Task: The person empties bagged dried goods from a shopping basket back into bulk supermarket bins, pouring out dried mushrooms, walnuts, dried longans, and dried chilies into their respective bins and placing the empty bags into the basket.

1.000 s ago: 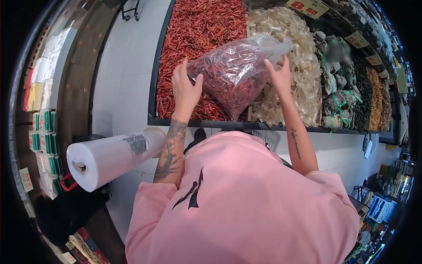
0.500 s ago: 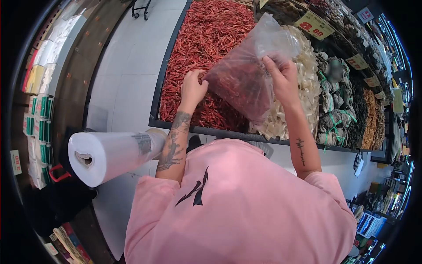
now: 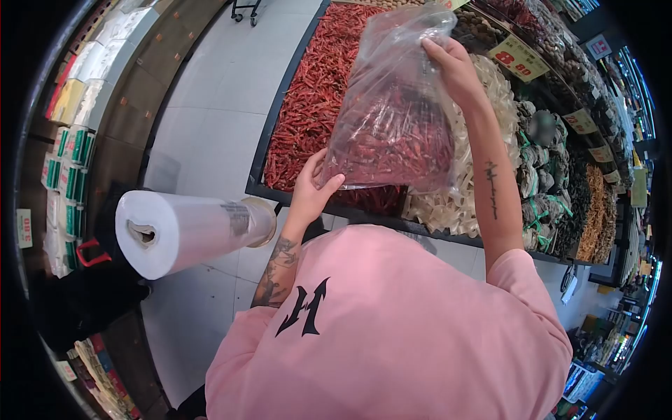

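A clear plastic bag [image 3: 395,91] hangs between my hands, with dried red chillies [image 3: 392,143] showing in its lower part. My right hand [image 3: 456,73] is closed on the bag's gathered upper right edge, thumb in front. At the lower left corner, my left hand [image 3: 315,187] pinches the plastic, and its fingertips are partly hidden behind the bag. Behind the bag lies a wide bin of loose dried red chillies [image 3: 311,105]. Pale, flat dried pieces [image 3: 490,129] fill the section to the right, partly covered by the bag and my right forearm.
A large roll of plastic bags [image 3: 189,231] stands left of my left forearm. The bin's dark rim [image 3: 262,157] runs in front of me. Farther right are dark dried bundles with green ties [image 3: 542,168] and a yellow price sign [image 3: 518,57]. Packaged goods [image 3: 73,161] line the left shelf.
My right hand has risen, lifting the bag's top, and the bag now hangs more upright. My left hand has moved lower, to the bag's bottom corner. The view has shifted slightly.
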Available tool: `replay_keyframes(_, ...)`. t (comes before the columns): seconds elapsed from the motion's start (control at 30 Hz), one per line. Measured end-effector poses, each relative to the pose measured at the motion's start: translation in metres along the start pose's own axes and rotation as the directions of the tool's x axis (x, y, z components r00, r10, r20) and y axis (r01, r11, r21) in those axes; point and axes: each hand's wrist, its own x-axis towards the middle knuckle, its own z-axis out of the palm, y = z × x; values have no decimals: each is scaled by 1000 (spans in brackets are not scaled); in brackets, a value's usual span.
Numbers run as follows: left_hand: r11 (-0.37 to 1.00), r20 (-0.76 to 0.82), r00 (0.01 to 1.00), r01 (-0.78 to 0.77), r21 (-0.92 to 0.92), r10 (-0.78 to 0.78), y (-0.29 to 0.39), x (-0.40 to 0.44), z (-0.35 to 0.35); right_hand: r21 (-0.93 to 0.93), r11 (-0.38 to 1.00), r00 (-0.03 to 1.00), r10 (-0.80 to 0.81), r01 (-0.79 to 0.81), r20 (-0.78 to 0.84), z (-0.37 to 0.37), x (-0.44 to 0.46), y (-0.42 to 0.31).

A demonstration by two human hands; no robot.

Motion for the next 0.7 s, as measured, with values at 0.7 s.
replay_keyframes(0.7,920,-206,978,54,388,29,-36,75,23,-546,775,946,294,-318,-135,-28,-116,149)
